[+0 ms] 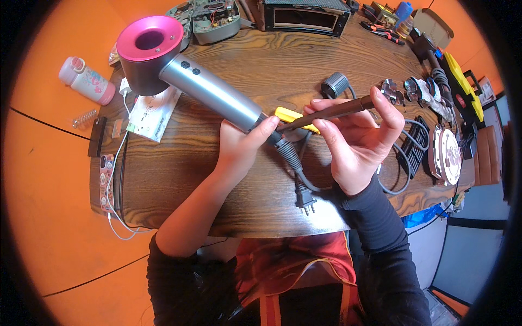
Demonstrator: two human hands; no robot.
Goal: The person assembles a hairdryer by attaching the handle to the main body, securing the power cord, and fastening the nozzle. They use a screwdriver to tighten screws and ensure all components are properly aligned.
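My left hand (pixel 239 142) is wrapped round the lower end of a hair dryer (pixel 212 89), which has a silver handle and a pink-rimmed round head. The dryer tilts with its head up to the far left. My right hand (pixel 356 144) pinches a slim dark tapered tool (pixel 342 111), whose narrow end reaches the base of the handle; its exact kind is unclear. Behind that tool shows a yellow handle (pixel 288 114), partly hidden. The dryer's cord runs from the handle, and its two-pin plug (pixel 305 200) hangs near the table's front. A dark ribbed cylinder (pixel 335 86) rests beyond my right hand.
Along the left of the wooden table (pixel 261 60) are a pink-and-white bottle (pixel 89 81), a white box (pixel 155 115), a phone (pixel 106 179) and white cables. Opened casings (pixel 216 22) and a black metal box (pixel 304 17) stand at the back. A white round device (pixel 447 155) and a yellow tool case (pixel 462 87) sit right.
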